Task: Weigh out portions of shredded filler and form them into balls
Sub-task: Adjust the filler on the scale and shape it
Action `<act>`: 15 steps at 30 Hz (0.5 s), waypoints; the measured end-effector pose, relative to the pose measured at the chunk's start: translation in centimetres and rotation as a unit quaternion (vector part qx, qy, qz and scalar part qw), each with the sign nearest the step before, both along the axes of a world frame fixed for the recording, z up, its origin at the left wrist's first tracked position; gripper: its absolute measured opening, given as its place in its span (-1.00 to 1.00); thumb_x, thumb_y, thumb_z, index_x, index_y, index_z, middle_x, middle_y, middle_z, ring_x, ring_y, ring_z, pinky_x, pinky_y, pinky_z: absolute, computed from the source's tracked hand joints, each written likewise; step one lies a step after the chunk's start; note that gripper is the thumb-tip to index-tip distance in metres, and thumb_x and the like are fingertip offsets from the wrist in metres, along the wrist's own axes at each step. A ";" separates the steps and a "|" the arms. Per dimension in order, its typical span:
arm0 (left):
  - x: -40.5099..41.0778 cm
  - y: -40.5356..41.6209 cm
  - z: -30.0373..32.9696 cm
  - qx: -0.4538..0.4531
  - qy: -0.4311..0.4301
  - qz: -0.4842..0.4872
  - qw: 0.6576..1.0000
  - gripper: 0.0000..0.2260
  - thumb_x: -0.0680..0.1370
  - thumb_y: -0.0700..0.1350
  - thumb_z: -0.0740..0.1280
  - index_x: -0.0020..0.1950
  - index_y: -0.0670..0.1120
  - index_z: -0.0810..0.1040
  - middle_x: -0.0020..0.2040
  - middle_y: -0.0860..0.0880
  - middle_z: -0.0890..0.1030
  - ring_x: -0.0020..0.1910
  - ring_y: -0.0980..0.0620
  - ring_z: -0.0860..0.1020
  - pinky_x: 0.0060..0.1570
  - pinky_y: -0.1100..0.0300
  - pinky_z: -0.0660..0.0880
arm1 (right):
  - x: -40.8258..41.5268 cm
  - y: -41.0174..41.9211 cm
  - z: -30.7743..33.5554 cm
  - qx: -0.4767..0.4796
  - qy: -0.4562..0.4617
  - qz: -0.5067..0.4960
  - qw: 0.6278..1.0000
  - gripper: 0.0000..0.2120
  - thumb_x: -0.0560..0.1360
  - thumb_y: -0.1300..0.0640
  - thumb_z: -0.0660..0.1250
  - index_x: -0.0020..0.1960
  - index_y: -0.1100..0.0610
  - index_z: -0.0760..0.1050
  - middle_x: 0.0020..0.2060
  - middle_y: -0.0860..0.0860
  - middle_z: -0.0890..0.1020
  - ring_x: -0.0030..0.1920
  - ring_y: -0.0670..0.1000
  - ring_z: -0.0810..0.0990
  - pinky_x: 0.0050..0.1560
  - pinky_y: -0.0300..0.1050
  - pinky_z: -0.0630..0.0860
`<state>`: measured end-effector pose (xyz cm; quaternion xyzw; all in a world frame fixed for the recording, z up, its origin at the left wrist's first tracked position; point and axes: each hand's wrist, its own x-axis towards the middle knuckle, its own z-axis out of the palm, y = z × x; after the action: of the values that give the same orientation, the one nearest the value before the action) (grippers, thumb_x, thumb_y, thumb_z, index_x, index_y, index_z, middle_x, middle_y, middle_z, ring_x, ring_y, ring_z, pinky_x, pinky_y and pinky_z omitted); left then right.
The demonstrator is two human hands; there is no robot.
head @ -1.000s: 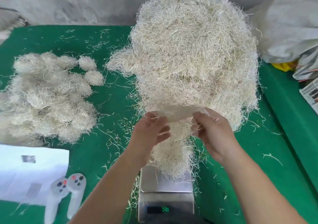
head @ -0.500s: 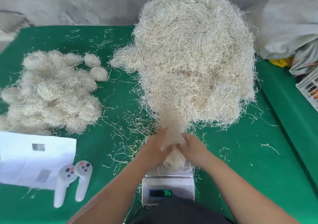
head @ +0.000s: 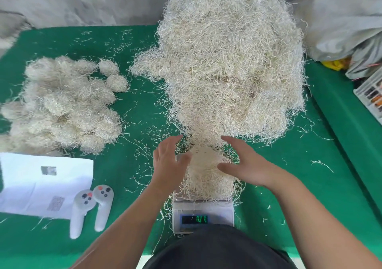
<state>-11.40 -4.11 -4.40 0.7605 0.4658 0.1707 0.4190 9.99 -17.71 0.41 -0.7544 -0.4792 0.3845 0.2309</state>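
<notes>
— Both hands wide, then? 
— Yes: left hand [head: 168, 161] and right hand [head: 246, 165] spread flat beside the portion [head: 206, 173] on the scale [head: 203, 215], gripping nothing. 
— How far along? 
— Many balls [head: 62, 107] lie finished at left; the big heap [head: 231, 57] behind says plenty remains.

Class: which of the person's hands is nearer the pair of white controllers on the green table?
Left. The left hand hovers just up and right of the controllers; the right hand is farther right, beyond the scale.
</notes>
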 end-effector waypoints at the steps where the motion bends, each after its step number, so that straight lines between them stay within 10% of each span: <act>1: 0.0 0.0 0.3 0.018 -0.005 -0.015 1.000 -0.50 0.54 0.26 0.19 0.49 0.35 0.25 0.47 0.24 0.27 0.43 0.20 0.13 0.44 -0.14 0.21 | -0.1 0.0 0.4 0.014 -0.022 0.008 1.000 -0.19 0.52 -0.23 0.44 0.62 -0.27 0.06 0.60 -0.20 0.16 0.51 -0.15 0.19 0.51 -0.05 0.17; 15: 0.9 -2.6 3.0 0.220 0.048 -0.171 0.959 -0.71 0.69 0.05 0.24 0.38 0.05 0.58 0.52 0.04 0.43 0.52 -0.08 0.32 0.57 -0.07 0.14 | -3.5 -1.1 1.2 0.068 -0.130 0.076 0.986 -0.06 0.48 -0.19 0.50 0.67 -0.20 0.00 0.67 -0.20 -0.04 0.65 -0.09 0.00 0.63 0.14 0.07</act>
<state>-10.53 -6.67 -1.39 0.9093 0.2992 0.1582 0.2420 6.48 -18.83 1.65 -0.7416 -0.5863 0.2666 0.1874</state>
